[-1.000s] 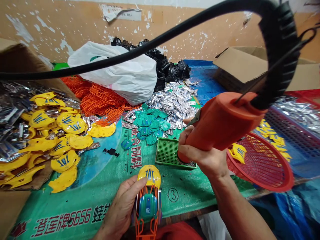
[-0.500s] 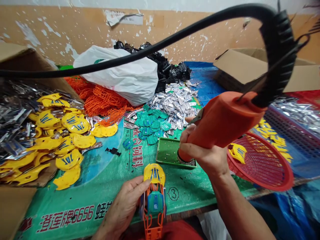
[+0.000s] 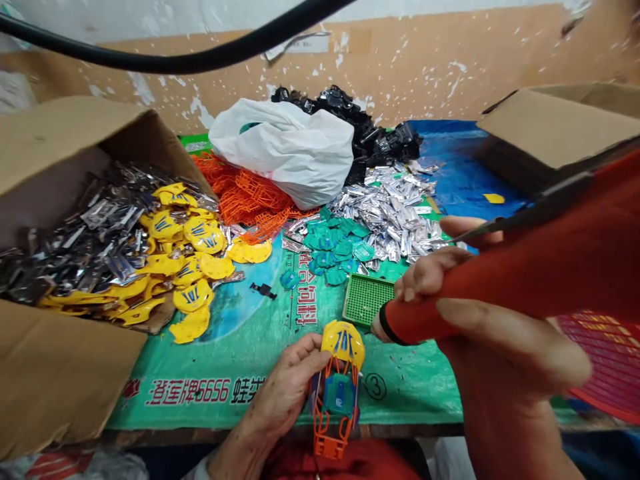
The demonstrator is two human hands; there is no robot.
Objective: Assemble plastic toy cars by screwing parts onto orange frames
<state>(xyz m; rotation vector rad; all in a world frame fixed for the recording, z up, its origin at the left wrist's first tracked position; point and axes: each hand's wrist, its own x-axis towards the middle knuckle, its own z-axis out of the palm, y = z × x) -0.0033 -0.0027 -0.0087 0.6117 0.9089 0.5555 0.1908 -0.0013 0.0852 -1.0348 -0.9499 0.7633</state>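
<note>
Your left hand is gripping the toy car by its side, fingers wrapped around its orange frame, yellow hood pointing away from you, at the near edge of the green mat. Your right hand is closing around the orange power screwdriver, its tip hanging just right of the hood. Beyond the tip, a green tray is sitting; I cannot tell what it is holding. Left of your grip, an open cardboard box is spilling yellow shells and silvery parts. Right of the screwdriver, a red basket is showing. Under the car, the mat is reading "6656" and a circled "3"
</note>
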